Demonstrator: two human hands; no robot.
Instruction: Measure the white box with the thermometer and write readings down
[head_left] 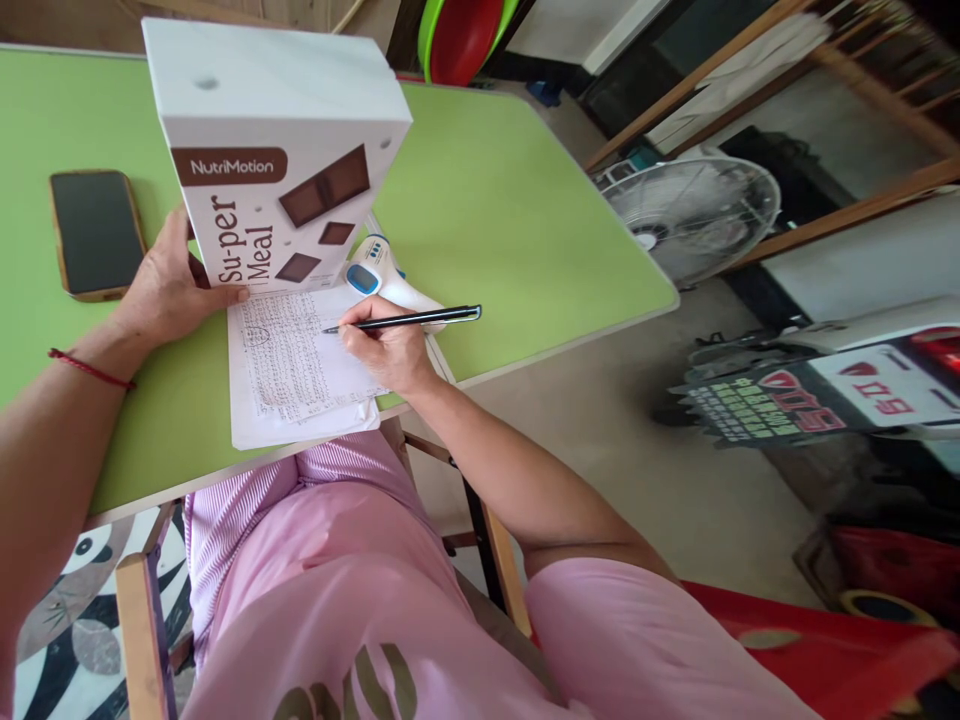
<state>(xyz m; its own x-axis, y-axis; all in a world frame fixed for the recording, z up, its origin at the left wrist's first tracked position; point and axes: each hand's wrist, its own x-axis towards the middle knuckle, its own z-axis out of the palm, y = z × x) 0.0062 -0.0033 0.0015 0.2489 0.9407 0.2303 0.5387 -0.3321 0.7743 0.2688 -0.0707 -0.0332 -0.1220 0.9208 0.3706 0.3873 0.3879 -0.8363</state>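
My right hand [394,350] pinches a black pen [442,316], its tip at the handwritten sheet of paper [281,350]. Dense lines of writing and a round mark cover the sheet's left part; more white sheets lie under it. My left hand [161,285] grips the lower left corner of a white NutriMotion box [247,225], thumb in front and the other fingers partly hidden beside and behind it. The box stands upright just beyond the paper. Between box and right hand lies a white and blue infrared thermometer [375,265], its handle partly covered by the pen and hand.
A smartphone [97,235] in a brown-edged case lies left of my left hand on the green table [525,220]. Beyond the table's right edge are a standing fan [694,215] and a parked vehicle [847,390]. A wooden chair arm [139,630] is at lower left.
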